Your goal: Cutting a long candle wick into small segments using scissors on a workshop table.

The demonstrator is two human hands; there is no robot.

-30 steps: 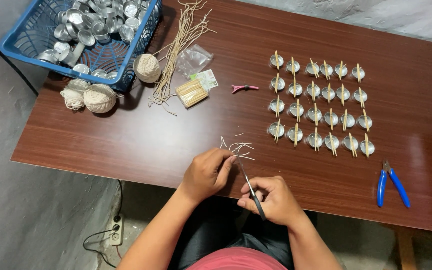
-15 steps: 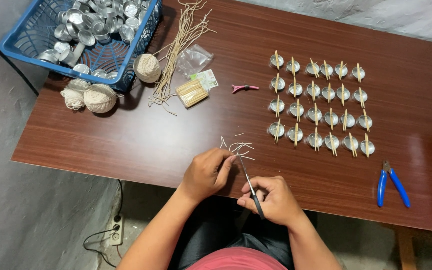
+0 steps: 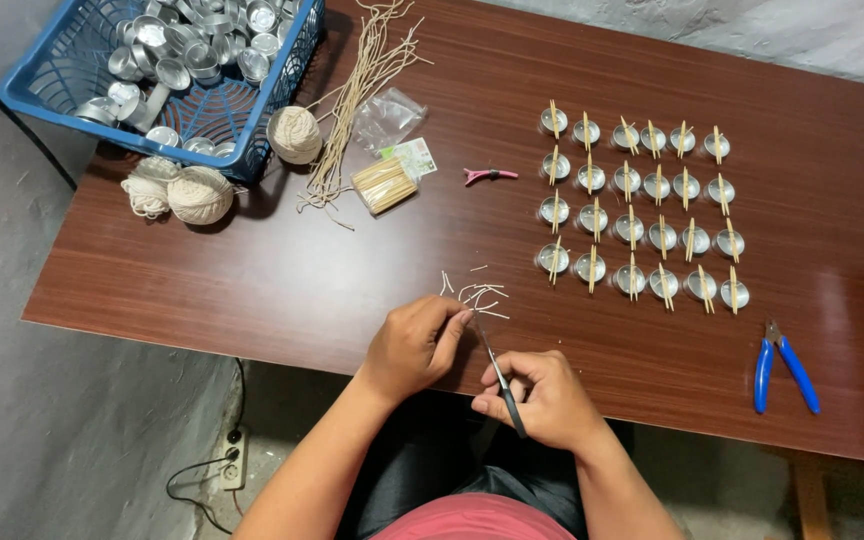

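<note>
The left hand (image 3: 414, 345) is closed, its fingertips pinched at the tip of the scissors (image 3: 500, 377); what it pinches is too small to tell. The right hand (image 3: 542, 397) is closed around the dark scissor handles, blades pointing far-left toward the left fingertips. Both hands sit at the near edge of the brown surface (image 3: 252, 270).

Just beyond the left fingertips lies a scatter of short pale wick pieces (image 3: 474, 292). Far right of them stands a grid of small metal cups (image 3: 642, 205), each with sticks laid across its rim. Blue-handled pliers (image 3: 782, 366) lie near the right edge.

Far left: a blue basket (image 3: 42, 95) of loose metal cups, with three balls of string (image 3: 199, 194) beside it. Long wick strands (image 3: 362, 90) run toward the far edge. Next to them lie a clear plastic bag (image 3: 389, 117), a small green-and-white label card (image 3: 412, 156), a stick bundle (image 3: 382, 184) and a pink clip (image 3: 488, 175).
</note>
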